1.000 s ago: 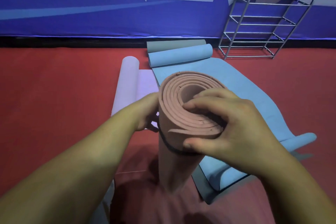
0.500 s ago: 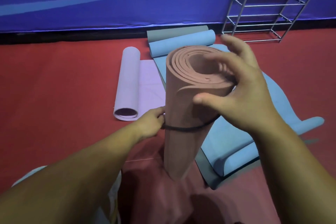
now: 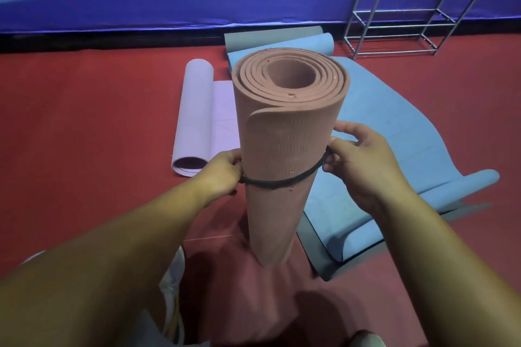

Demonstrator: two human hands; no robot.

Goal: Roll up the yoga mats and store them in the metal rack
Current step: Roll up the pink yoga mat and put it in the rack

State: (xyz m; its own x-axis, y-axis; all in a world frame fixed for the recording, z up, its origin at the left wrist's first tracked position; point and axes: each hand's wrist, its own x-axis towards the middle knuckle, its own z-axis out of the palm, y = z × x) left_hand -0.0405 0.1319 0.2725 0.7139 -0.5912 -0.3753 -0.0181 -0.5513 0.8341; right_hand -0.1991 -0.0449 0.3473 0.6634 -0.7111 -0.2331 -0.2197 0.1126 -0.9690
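Pink-brown rolled foam yoga mat (image 3: 284, 155) is stood upright on red floor (image 3: 84, 121); thin black elastic band (image 3: 282, 180) is pinched at both sides by left hand (image 3: 222, 172) and right hand (image 3: 363, 160). Risk: uneven pull may snap the band off, loosening the roll.

Upright rolled pink mat (image 3: 284, 149), black band (image 3: 282, 181) pinched by both hands.

Four yoga mats, one band, one rack, two hands

Landmark: the upright pink rolled mat (image 3: 287, 132), circled by one black band (image 3: 282, 181). Left of it, one lilac mat (image 3: 194, 115); behind it, one grey mat (image 3: 270, 36); right of it, one blue mat (image 3: 394, 132) and, farther back, one metal rack (image 3: 417, 5). One left hand (image 3: 222, 172), one right hand (image 3: 363, 160).
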